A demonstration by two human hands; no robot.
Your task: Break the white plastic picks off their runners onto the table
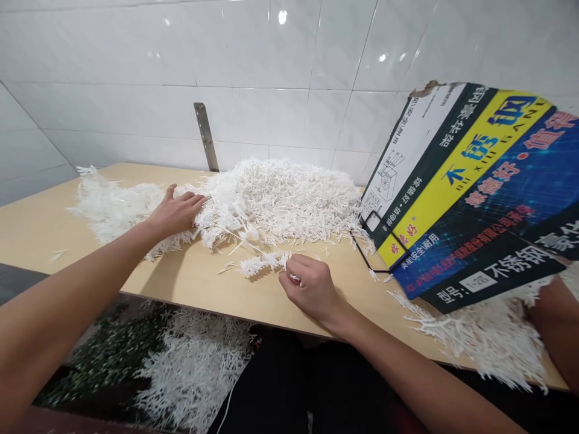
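Jutting toward nine o'clock from the right hand (310,281) curled around it, the white sprig (261,263) looks light, flexible and best held at that gathered end; whether the left hand (179,209), at the white pile's (289,202) nine o'clock, grips anything, I cannot tell.

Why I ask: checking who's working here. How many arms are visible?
3: the person's left arm at the left, right arm at front centre, another person's arm at far right. More may hide behind the printed cardboard.

Pale wood-toned worktop (203,288): heap of thin white sprigs (289,202); left hand (177,212) at its nine o'clock; right hand (313,282), five o'clock, clenched around a slender white bunch (261,263).
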